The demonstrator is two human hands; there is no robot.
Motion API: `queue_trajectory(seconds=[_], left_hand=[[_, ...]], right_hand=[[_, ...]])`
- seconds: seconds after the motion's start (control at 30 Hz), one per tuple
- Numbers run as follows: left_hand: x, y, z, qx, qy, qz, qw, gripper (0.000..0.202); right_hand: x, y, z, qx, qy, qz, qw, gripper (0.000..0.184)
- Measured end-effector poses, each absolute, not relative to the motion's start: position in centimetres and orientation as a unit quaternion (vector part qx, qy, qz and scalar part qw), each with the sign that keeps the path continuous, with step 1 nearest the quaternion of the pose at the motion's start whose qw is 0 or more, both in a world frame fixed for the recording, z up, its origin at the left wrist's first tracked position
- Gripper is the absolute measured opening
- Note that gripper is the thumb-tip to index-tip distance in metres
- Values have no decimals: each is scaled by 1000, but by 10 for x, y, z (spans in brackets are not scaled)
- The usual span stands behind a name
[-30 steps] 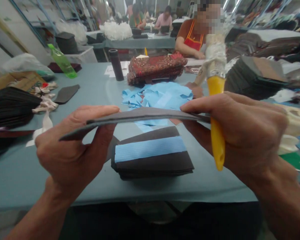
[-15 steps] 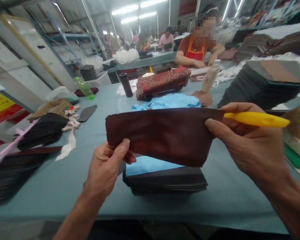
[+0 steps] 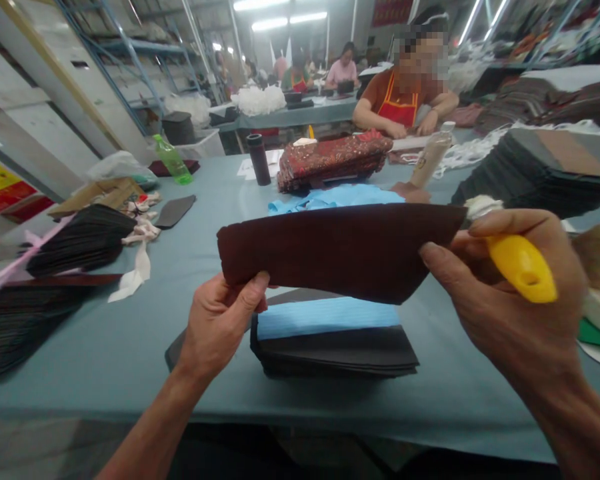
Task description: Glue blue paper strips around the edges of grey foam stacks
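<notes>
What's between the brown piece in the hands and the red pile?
Blue scraps, lying on the table, show between the brown piece and the red pile in the head view.

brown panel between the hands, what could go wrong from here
The yellow-handled brush in the right hand has its pale end close to the brown panel, so it might mark it. The left hand pinches only a lower corner, so that end could slip. A dropped panel might shift the blue strip on the dark stack below.
</notes>
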State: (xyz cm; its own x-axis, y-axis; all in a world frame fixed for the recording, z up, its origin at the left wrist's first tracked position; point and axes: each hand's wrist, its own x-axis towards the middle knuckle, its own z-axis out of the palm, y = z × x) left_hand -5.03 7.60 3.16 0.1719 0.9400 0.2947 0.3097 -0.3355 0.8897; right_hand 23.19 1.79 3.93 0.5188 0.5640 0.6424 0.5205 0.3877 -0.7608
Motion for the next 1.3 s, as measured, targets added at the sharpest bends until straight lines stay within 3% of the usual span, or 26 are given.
queue_trajectory(seconds=[0.17, 0.37, 0.5, 0.73, 1.07, 1.3], left_hand=[[-49, 81, 34, 696, 470, 440, 317, 22], [-63, 81, 20, 731, 458, 422, 280, 13], [-78, 84, 15, 787, 423, 388, 228, 25], [-84, 93, 15, 822, 407, 324, 231, 39], [-85, 97, 6, 832, 411, 275, 251, 41], [-87, 98, 0, 842, 400, 267, 245, 38]], right_hand=[[235, 16, 33, -518, -504, -7, 691, 47], [238, 2, 10, -546, -543, -58, 635, 40], [238, -9, -9, -546, -570, -48, 612, 41], [241, -20, -18, -497, -690, -145, 506, 19], [249, -30, -43, -486, -727, -51, 482, 20], [252, -34, -55, -496, -727, -55, 472, 19]])
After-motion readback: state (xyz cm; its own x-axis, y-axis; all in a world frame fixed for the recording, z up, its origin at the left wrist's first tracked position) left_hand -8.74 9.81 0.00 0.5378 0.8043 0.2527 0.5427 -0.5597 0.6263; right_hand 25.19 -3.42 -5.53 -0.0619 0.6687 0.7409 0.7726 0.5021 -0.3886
